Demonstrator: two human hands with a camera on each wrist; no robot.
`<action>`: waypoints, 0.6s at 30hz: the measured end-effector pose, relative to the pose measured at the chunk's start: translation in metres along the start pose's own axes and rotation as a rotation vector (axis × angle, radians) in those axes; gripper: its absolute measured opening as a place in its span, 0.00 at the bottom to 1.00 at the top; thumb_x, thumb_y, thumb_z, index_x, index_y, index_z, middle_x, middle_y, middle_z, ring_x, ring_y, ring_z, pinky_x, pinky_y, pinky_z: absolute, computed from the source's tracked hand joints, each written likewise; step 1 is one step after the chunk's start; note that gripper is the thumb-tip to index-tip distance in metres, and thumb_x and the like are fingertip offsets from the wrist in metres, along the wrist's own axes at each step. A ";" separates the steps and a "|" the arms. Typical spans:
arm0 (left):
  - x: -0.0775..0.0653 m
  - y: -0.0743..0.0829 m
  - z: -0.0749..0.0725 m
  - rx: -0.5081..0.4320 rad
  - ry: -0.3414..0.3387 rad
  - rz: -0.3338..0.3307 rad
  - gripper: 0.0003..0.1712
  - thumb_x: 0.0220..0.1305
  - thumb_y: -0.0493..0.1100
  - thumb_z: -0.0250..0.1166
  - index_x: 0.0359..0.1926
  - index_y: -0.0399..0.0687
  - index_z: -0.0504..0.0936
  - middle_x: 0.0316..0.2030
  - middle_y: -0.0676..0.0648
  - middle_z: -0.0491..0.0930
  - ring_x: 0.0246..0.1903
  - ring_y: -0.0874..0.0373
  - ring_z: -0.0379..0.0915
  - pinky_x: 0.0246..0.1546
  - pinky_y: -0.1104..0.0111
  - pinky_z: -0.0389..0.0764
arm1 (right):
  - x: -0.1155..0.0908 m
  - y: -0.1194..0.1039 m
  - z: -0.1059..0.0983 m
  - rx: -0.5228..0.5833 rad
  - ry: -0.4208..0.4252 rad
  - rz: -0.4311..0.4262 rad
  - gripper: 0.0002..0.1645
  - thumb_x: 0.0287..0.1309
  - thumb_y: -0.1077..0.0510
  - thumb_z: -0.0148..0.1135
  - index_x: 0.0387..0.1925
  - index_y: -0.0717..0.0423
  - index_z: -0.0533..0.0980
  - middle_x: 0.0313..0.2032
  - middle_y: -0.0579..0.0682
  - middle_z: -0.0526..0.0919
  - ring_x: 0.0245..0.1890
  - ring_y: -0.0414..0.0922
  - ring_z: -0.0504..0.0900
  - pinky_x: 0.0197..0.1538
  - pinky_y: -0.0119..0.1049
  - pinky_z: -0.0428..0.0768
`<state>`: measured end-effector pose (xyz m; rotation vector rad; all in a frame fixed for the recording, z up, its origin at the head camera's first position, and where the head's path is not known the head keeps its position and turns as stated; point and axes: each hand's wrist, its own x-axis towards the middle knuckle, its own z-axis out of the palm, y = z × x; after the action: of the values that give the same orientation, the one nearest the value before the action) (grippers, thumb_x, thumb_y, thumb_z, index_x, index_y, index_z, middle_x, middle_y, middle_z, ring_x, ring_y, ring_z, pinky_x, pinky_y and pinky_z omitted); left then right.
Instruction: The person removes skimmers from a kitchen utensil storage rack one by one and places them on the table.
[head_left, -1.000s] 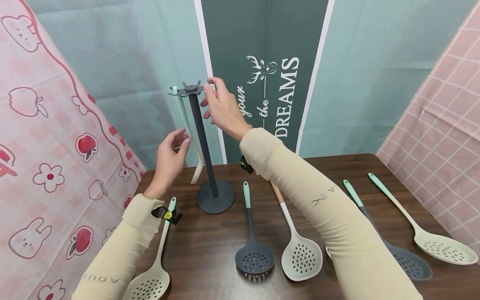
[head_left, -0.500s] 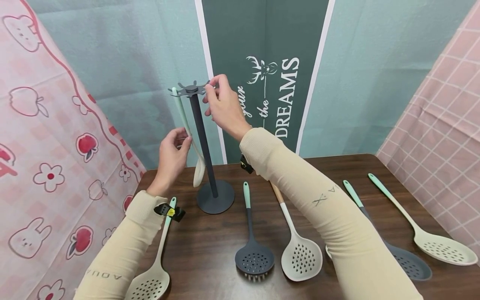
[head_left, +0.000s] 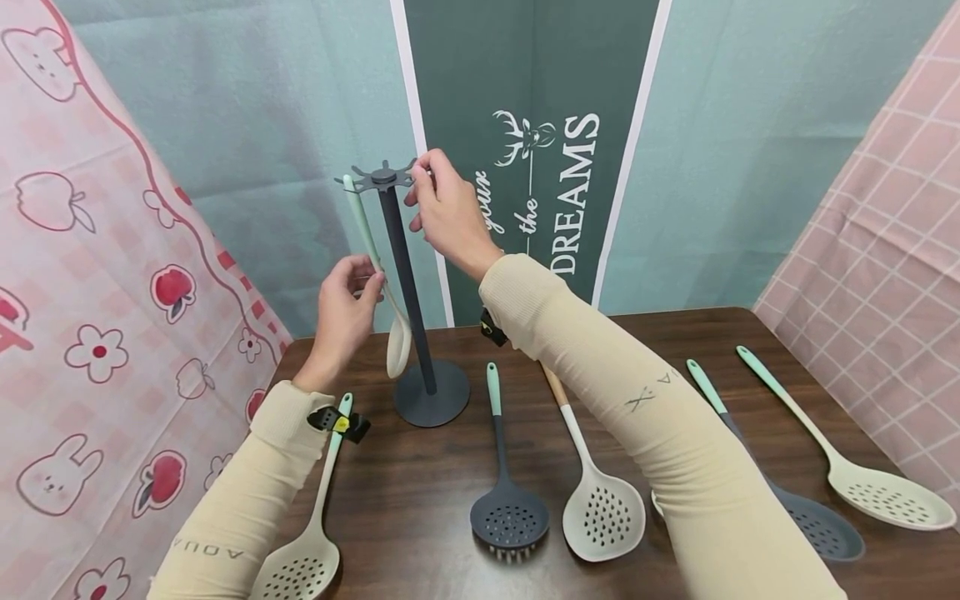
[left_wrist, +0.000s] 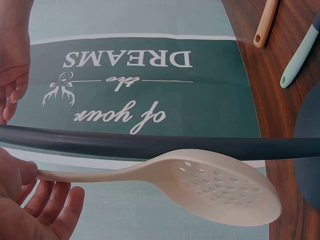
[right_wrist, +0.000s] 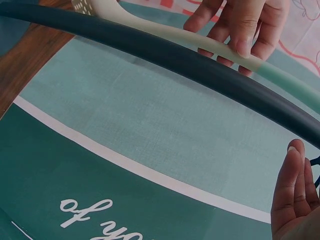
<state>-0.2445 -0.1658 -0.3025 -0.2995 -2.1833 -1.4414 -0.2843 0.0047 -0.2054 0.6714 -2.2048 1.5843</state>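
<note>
A dark grey utensil stand (head_left: pixel 401 258) stands upright on the table, with a ring of hooks (head_left: pixel 384 177) on top. From a left-side hook hangs a cream slotted spoon (head_left: pixel 400 346) with a mint handle. My left hand (head_left: pixel 348 296) pinches the spoon's handle between thumb and fingers, just below the mint part. In the left wrist view the perforated bowl (left_wrist: pixel 225 187) lies alongside the dark pole (left_wrist: pixel 125 142). At the top right of the stand, my right hand (head_left: pixel 450 208) pinches a hook with thumb and forefinger.
Other utensils lie on the wooden table (head_left: pixel 420 508): a cream skimmer (head_left: pixel 300 575) at left, a grey skimmer (head_left: pixel 510 517) and a wood-handled white skimmer (head_left: pixel 603 517) in the middle. A grey slotted turner (head_left: pixel 825 525) and cream slotted spoon (head_left: pixel 888 497) lie right. Curtains stand behind.
My left hand has moved slightly right and taken hold of the slotted spoon's handle. The spoon has turned so its bowl shows wider. My right fingers have closed onto the hook.
</note>
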 end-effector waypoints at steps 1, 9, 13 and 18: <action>0.000 0.000 0.000 0.000 0.000 0.002 0.13 0.74 0.34 0.59 0.55 0.29 0.76 0.47 0.34 0.81 0.45 0.44 0.81 0.41 0.78 0.79 | 0.000 0.000 0.000 0.001 -0.001 -0.001 0.11 0.81 0.52 0.42 0.48 0.52 0.70 0.36 0.49 0.81 0.26 0.44 0.84 0.30 0.37 0.79; -0.002 0.000 -0.002 0.022 0.002 0.015 0.13 0.75 0.34 0.58 0.55 0.31 0.75 0.46 0.36 0.81 0.42 0.49 0.80 0.41 0.74 0.80 | 0.000 0.000 -0.001 -0.011 -0.015 0.002 0.11 0.81 0.52 0.42 0.48 0.53 0.70 0.36 0.51 0.81 0.27 0.44 0.84 0.30 0.37 0.78; -0.002 -0.001 -0.003 0.029 0.007 0.027 0.13 0.75 0.34 0.58 0.55 0.31 0.76 0.46 0.37 0.81 0.41 0.51 0.80 0.40 0.75 0.80 | 0.000 -0.001 -0.001 -0.016 -0.013 0.009 0.11 0.81 0.52 0.43 0.48 0.52 0.70 0.35 0.50 0.81 0.26 0.44 0.84 0.30 0.37 0.79; -0.002 -0.001 -0.003 0.014 0.015 0.027 0.12 0.74 0.33 0.59 0.54 0.30 0.76 0.46 0.36 0.82 0.42 0.48 0.80 0.39 0.76 0.79 | 0.000 -0.001 -0.003 -0.022 -0.013 0.009 0.12 0.81 0.51 0.42 0.48 0.52 0.70 0.35 0.49 0.81 0.26 0.44 0.84 0.30 0.37 0.78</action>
<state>-0.2427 -0.1684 -0.3030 -0.3109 -2.1684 -1.4087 -0.2838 0.0072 -0.2040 0.6673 -2.2345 1.5620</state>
